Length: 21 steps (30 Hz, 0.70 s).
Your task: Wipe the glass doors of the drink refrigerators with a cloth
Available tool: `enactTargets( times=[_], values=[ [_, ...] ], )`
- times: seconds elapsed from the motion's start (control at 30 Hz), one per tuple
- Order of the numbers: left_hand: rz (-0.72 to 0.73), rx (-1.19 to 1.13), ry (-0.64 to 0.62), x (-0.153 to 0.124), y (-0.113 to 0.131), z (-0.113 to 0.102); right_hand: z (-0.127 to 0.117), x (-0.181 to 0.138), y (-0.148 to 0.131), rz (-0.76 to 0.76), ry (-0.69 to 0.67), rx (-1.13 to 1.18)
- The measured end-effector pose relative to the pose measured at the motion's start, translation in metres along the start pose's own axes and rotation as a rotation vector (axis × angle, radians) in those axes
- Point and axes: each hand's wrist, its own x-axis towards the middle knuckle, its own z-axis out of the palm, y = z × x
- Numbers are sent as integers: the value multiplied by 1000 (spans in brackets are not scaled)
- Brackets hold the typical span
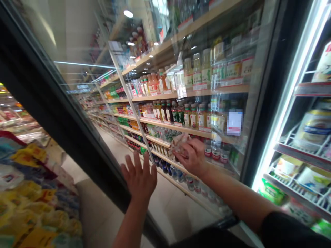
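My right hand (195,156) is closed on a crumpled, pale pinkish cloth (180,144), held against or very near a glass door (165,193). Its fingers bunch the cloth, hiding part of it. To the left, my left hand (139,177) is open with fingers spread and nothing in it. It is beside the door's dark frame (85,137), resting on or just in front of the pane; I cannot tell which. Rows of bottled drinks (178,113) on wooden shelves show in the glass, along with reflected lights.
At right, a lit cooler (305,148) holds packaged goods on wire shelves, with a bright light strip (284,103) along its edge. Yellow packages (28,210) are piled at lower left. A tiled floor (100,206) lies beyond the door.
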Motion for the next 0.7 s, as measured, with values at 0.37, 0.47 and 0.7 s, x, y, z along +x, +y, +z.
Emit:
enactTargets(
  times=[0.37,0.47,0.7],
  values=[
    [-18,56,-40,-43,-9,21,-13,-7,-3,-215,-275,161],
    [-53,40,-53,-43,-8,24,-9,-4,6,-77,-189,76],
    [63,79,33,-36,-9,31,-4,-75,-28,-404,-389,283]
  ],
)
